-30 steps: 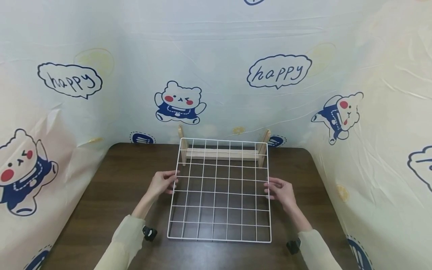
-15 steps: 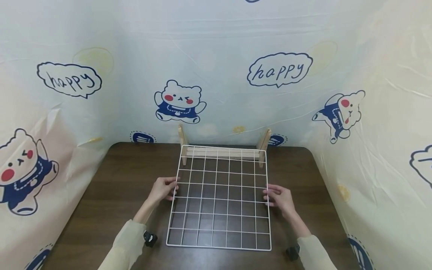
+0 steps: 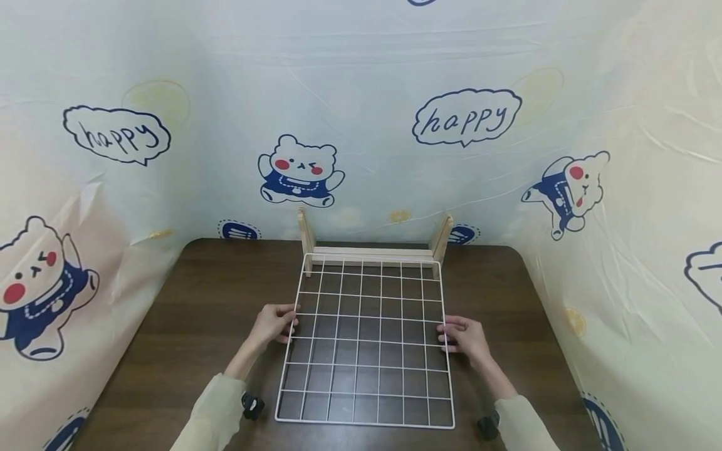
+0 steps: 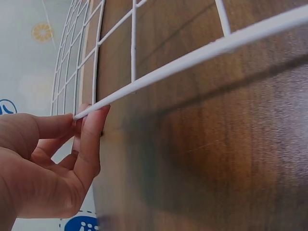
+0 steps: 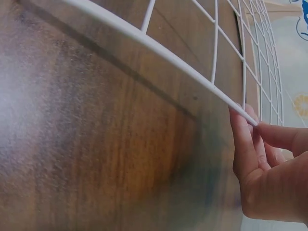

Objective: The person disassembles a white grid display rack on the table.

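A white wire grid panel (image 3: 358, 340) spans the middle of the head view, held from both sides. My left hand (image 3: 271, 324) pinches its left border rod between thumb and fingers. On the opposite border, my right hand (image 3: 467, 338) pinches the rod the same way. The left wrist view shows the rod of the grid panel (image 4: 159, 74) above the wood surface, its shadow set apart below. In the right wrist view the thumb and fingertips of my right hand (image 5: 269, 163) meet at the rod. The panel's far edge overlaps the wooden stand (image 3: 372, 254) in the head view.
The stand has two uprights, the left upright (image 3: 306, 235) and the right upright (image 3: 442, 239), joined by a crossbar. It stands at the back of the dark brown table (image 3: 186, 300). A printed curtain (image 3: 372, 125) surrounds the table's back and sides.
Both hands have brought the grid panel down and nearer to me. Its far edge has dropped from above the stand's crossbar to about the crossbar's lower edge in the head view.
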A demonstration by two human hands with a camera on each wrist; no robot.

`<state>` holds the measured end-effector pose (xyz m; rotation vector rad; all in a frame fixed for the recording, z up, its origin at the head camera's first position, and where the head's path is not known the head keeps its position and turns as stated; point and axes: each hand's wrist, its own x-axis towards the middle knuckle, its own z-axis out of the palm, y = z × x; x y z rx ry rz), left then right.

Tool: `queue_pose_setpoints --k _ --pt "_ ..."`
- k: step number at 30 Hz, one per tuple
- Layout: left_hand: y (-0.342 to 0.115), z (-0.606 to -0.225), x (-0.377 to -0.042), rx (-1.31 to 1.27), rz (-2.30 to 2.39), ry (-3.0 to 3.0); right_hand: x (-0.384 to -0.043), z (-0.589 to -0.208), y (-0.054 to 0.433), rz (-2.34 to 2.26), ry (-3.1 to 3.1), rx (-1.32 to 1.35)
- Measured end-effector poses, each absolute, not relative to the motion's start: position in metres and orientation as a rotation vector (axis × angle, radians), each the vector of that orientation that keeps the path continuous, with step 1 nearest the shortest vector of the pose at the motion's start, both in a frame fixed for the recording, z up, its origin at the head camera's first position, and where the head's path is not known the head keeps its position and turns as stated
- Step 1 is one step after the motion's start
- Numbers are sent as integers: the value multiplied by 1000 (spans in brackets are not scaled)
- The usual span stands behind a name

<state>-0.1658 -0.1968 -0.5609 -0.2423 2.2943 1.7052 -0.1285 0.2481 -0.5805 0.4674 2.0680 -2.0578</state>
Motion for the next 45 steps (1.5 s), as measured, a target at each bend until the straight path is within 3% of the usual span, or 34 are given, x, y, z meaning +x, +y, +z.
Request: queue_pose_setpoints --k 33,45 --pt "-190 -581 -143 -300 1635 2335 -114 -592 252 -1969 2091 506" --pt "-187 -583 -136 -258 1585 2422 -108 -602 254 -1943 2151 408"
